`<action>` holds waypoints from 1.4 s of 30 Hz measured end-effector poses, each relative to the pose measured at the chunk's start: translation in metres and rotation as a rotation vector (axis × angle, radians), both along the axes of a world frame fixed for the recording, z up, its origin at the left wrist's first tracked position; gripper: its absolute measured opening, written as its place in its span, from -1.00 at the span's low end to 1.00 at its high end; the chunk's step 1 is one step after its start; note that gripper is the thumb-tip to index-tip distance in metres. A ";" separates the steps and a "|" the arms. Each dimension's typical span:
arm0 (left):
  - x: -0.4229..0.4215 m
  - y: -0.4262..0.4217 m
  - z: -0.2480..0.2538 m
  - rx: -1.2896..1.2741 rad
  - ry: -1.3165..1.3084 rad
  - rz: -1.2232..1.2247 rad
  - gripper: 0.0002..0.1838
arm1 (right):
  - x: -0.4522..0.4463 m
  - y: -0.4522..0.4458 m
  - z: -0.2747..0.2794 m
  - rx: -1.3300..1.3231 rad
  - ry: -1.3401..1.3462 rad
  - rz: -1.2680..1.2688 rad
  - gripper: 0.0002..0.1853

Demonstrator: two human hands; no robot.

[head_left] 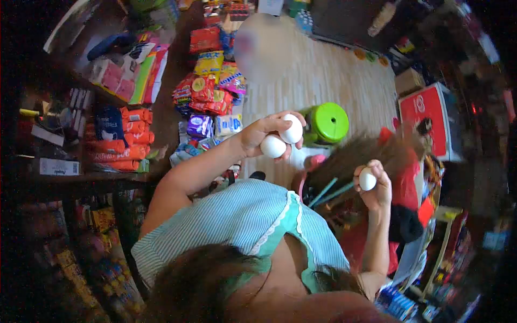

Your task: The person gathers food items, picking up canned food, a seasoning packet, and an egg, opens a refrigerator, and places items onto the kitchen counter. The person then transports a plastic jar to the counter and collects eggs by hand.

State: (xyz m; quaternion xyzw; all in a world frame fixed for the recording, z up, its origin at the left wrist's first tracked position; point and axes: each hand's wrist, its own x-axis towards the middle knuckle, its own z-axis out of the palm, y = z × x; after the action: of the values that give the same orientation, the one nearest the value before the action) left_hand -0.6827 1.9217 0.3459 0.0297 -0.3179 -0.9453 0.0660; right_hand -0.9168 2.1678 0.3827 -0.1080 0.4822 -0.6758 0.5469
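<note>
Two white eggs are in my left hand [257,134], whose fingers curl around them in the middle of the head view. The upper egg [292,129] lies under my thumb, and the lower egg [273,146] sits against it towards my wrist. Further right, my right hand [379,188] is raised and closed around one smaller-looking white egg [367,178]. Both hands are up in the air, in front of my striped top [226,212].
A green round stool [330,123] stands on the light plank floor [344,75] beyond my hands. Snack packets [210,94] and orange packs [126,142] fill shelves on the left. At the right stands a red and white chest [425,118]. A brown, hair-like blur [350,161] is near my right hand.
</note>
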 end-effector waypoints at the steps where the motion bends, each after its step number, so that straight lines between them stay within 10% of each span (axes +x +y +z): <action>1: 0.000 -0.020 0.001 -0.031 -0.027 0.042 -0.53 | -0.009 -0.027 -0.007 0.010 -0.043 0.042 -0.78; 7: -0.037 -0.120 -0.026 -0.118 -0.152 0.271 -0.55 | -0.048 -0.214 -0.054 0.005 0.087 0.306 -0.87; 16: -0.177 -0.338 -0.051 -0.113 -0.322 0.544 -0.68 | -0.134 -0.541 -0.061 -0.169 1.064 0.850 -0.63; 19: -0.191 -0.409 -0.039 -0.092 -0.276 0.478 -0.69 | -0.154 -0.622 -0.047 -0.265 0.689 1.019 -0.64; 29: -0.248 -0.636 -0.042 -0.201 -0.460 0.608 -0.68 | -0.221 -0.900 -0.060 -0.322 0.760 1.442 -0.66; 42: -0.317 -0.941 -0.042 -0.100 -0.182 0.877 -0.63 | -0.329 -1.237 -0.074 -0.041 0.459 1.256 -0.66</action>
State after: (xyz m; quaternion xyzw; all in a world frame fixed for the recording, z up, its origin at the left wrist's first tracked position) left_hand -0.9992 0.9805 0.3044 0.2416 -0.3250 -0.8052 0.4333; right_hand -1.2459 0.9308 0.3085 -0.5198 0.4187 -0.1979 0.7179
